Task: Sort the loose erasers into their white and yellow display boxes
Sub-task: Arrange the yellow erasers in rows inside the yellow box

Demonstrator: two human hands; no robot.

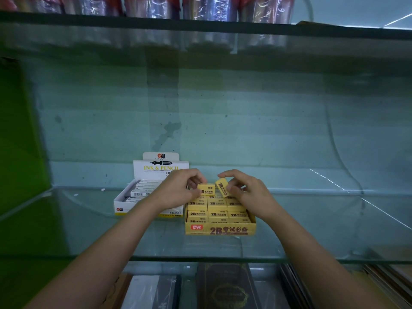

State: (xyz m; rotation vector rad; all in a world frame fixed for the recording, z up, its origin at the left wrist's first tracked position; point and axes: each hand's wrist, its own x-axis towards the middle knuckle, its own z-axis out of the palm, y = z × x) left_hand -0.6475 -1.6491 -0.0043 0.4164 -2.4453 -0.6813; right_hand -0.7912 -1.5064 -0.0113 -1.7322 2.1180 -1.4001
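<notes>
two yellow 2b erasers are pinched, one by the left hand [178, 188], one by the right hand [247, 192], above the yellow display box [220, 229]; one white display box [124, 205] is set beside it on the glass shelf [66, 219].

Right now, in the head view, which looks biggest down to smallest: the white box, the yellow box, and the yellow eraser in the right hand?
1. White box, though the left arm hides part of it.
2. Yellow box: close to the white one, and nearer the camera, so that order is unsure.
3. Yellow eraser in the right hand, plainly smallest.
</notes>
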